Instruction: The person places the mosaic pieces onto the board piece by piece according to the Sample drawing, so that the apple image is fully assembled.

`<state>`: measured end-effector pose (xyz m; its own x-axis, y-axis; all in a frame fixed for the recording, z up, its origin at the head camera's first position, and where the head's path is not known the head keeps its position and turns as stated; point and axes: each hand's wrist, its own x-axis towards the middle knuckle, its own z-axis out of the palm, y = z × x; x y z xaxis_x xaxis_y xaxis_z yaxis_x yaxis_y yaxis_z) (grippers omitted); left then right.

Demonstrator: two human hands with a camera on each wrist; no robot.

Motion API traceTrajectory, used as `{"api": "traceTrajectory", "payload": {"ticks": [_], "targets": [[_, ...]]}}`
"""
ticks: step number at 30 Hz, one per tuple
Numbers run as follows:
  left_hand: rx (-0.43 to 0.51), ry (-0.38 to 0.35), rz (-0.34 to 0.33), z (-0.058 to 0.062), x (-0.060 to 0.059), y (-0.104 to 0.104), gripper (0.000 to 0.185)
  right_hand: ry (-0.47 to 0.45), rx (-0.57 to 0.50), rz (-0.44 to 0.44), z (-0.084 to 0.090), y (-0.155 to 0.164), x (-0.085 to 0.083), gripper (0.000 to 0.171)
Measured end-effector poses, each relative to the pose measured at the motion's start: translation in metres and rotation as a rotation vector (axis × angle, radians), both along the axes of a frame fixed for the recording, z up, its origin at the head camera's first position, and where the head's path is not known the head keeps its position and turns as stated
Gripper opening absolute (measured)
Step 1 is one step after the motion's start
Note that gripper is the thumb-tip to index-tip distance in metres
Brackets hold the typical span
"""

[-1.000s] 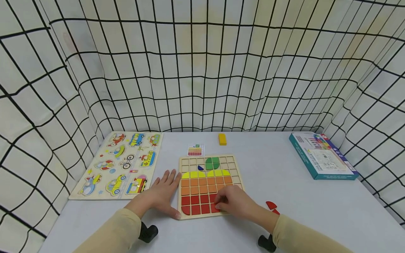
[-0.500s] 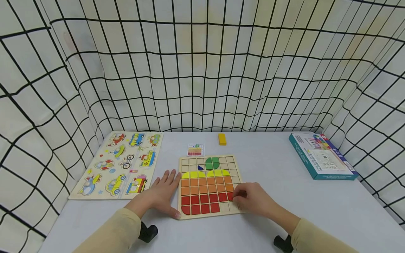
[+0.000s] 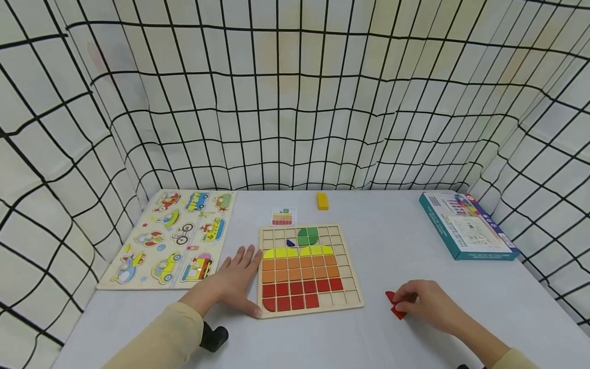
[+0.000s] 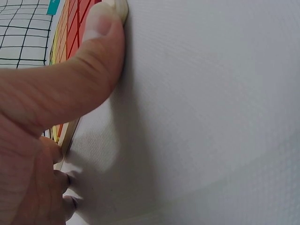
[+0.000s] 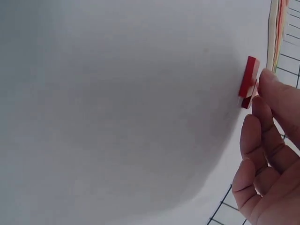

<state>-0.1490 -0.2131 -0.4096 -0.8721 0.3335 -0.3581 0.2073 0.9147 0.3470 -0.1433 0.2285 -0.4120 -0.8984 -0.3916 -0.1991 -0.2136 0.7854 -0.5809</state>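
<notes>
Two small red pieces [image 3: 395, 303], seemingly curved-edged, at right hand [image 3: 426, 303].

I'm checking every view for text and I'm not finding anything readable. The teal box [image 3: 466, 226] at the far right of the surface [image 3: 405, 246] is carrying printed lines and a colour pic on its top, but the print is too small and blurred to read, so no brand or title. The small card [image 3: 283, 217] above the grid board [image 3: 308, 269] is showing only a coloured pattern, no letters or nos. The vehicle puzzle board [image 3: 172, 238] is showing pics only. Wrist views aren't showing any text.
</notes>
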Motion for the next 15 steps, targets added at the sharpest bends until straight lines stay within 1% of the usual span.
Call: {"api": "traceTrajectory", "payload": {"ticks": [3, 8, 12, 15], "targets": [[-0.001, 0.002, -0.002, 0.001, -0.001, -0.001, 0.132, 0.006, -0.013, 0.045, -0.002, 0.009, 0.003, 0.013], [0.005, -0.002, 0.0, 0.001, -0.001, -0.001, 0.132, 0.001, -0.039, 0.09, -0.004, 0.015, 0.004, 0.017], [0.007, -0.003, 0.0, 0.0, 0.0, -0.001, 0.132, -0.006, -0.032, 0.111, -0.006, 0.016, 0.004, 0.02], [0.008, -0.003, 0.001, 0.0, 0.0, -0.001, 0.132, -0.013, -0.017, 0.107, -0.006, 0.016, 0.004, 0.02]]}}
